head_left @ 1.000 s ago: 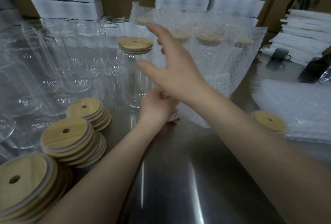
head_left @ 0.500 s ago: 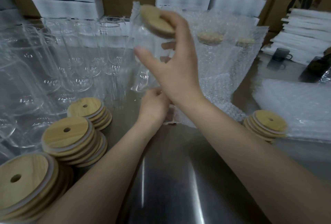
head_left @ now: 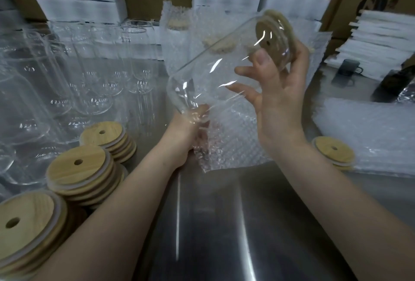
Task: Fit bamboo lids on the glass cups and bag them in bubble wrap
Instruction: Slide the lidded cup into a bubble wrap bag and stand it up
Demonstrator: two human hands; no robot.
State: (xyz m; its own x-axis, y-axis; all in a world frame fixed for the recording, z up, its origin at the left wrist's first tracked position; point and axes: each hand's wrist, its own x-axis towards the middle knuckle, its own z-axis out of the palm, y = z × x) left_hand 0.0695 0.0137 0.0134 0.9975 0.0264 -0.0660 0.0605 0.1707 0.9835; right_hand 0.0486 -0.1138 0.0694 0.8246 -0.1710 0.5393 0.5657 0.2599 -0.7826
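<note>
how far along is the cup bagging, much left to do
Done: a few bagged cups stand at the back, lids showing through the wrap. In hand: the right hand holds a lidded glass cup, tilted, base toward the bubble wrap bag that the left hand grips. To do: many bare cups and stacks of bamboo lids stand on the left.

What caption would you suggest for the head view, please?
Tilted glass cup with bamboo lid, held in the right hand by the bubble-wrap bag the left hand grips.
</note>
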